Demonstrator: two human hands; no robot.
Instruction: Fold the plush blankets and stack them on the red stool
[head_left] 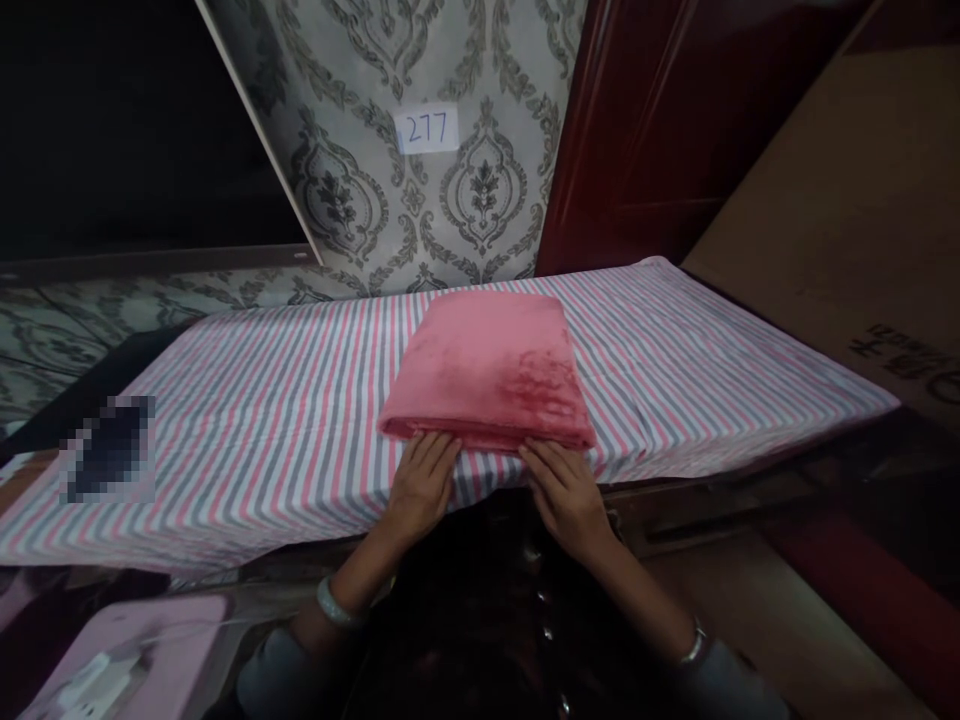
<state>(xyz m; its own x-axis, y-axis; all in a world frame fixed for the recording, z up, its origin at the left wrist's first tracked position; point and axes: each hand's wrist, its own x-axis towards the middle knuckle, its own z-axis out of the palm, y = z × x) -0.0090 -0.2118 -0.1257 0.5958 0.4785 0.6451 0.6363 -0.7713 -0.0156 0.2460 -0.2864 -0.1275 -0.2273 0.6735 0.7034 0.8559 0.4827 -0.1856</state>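
A folded pink plush blanket (487,360) lies in a neat, flat rectangle on a striped cloth (300,400). Its layered edge faces me, and darker brushed patches show on its right half. At that near edge, on the left side, my left hand (424,480) rests with its fingers stretched forward, fingertips touching the blanket. My right hand (566,495) touches the same edge farther right, fingers also extended and slightly apart. Both thumbs are partly hidden. Neither hand is wrapped round anything that I can see.
A dark TV screen (135,130) stands at the back left. On the right leans a large cardboard box (847,200), near a dark red wooden panel (637,130). A pixelated dark object (112,450) lies at the cloth's left. Below left is a pink board (180,640).
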